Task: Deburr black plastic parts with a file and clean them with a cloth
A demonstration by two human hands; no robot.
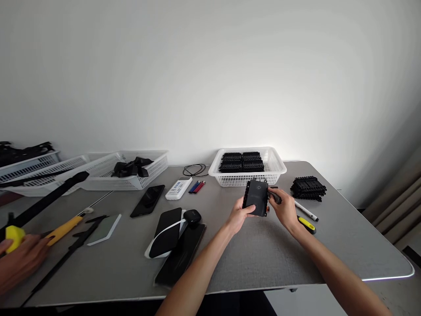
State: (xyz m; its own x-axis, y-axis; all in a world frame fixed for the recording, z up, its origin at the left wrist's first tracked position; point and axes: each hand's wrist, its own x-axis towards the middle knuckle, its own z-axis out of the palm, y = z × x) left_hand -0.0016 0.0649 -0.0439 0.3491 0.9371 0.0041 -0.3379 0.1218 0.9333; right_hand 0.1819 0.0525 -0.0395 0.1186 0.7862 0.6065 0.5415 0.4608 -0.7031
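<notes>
My left hand (237,217) grips a flat black rectangular plastic part (258,197) with notched edges, its thumb lying across the front face. At the part's right edge, my right hand (284,209) is closed round a small dark tool (275,197); its kind is unclear because the fingers cover most of it. A bit of orange shows by the part's lower right corner. Beside my right wrist lie a yellow and black handle (306,224) and a white marker pen (307,210). A pile of similar black notched parts (308,188) sits farther right.
Behind my hands stands a white basket (246,179) holding several black parts. Phones (148,201), a white box (178,188), lighters (196,187) and a cable (194,169) lie left. At far left a co-worker's hand (26,259) is near a yellow-handled tool (66,230).
</notes>
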